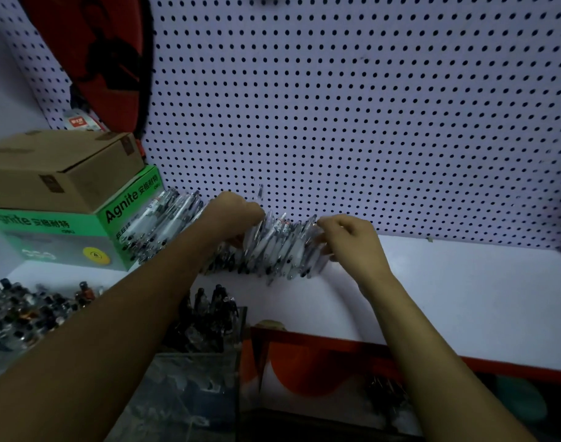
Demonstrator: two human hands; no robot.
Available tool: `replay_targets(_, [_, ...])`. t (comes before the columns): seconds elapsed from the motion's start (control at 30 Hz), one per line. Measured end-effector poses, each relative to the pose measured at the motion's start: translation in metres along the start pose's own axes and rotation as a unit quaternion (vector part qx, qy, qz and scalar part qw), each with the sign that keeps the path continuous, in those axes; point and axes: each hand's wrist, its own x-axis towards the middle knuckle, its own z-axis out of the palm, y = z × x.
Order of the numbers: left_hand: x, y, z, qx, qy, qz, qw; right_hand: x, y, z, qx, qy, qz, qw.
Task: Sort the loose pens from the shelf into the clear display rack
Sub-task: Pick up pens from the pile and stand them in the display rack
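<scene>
A heap of loose white and clear pens [282,247] leans against the pegboard at the back of the white shelf [464,288]. My left hand [237,215] curls round the left end of a bunch of these pens. My right hand [349,237] grips the bunch's right end, fingers bent round it. More pens [164,218] lie beside the green box. The clear display rack [209,317] stands at the shelf's front edge under my left forearm, with dark-capped pens upright in it.
A green Agnite box [81,231] with a brown cardboard box [59,167] on top fills the shelf's left side. More upright pens [27,311] crowd the lower left. The white pegboard [368,122] backs the shelf. A red edge strip [432,355] runs along the shelf front.
</scene>
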Motion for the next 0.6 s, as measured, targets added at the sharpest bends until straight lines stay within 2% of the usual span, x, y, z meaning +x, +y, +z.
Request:
replay_targets(0.13, [-0.008, 0.011, 0.001, -0.054, 0.001, -0.023, 0.998, -0.008, -0.024, -0.004, 0.115, 0.039, 0.027, 0.992])
replay_targets(0.33, [-0.038, 0.025, -0.029, -0.146, 0.059, 0.008, 0.987, -0.028, -0.049, 0.003, 0.188, -0.011, 0.038, 0.981])
replay_targets(0.6, [-0.121, 0.013, -0.078, -0.322, 0.060, 0.020, 0.945, -0.066, -0.095, 0.045, 0.287, -0.194, 0.051, 0.937])
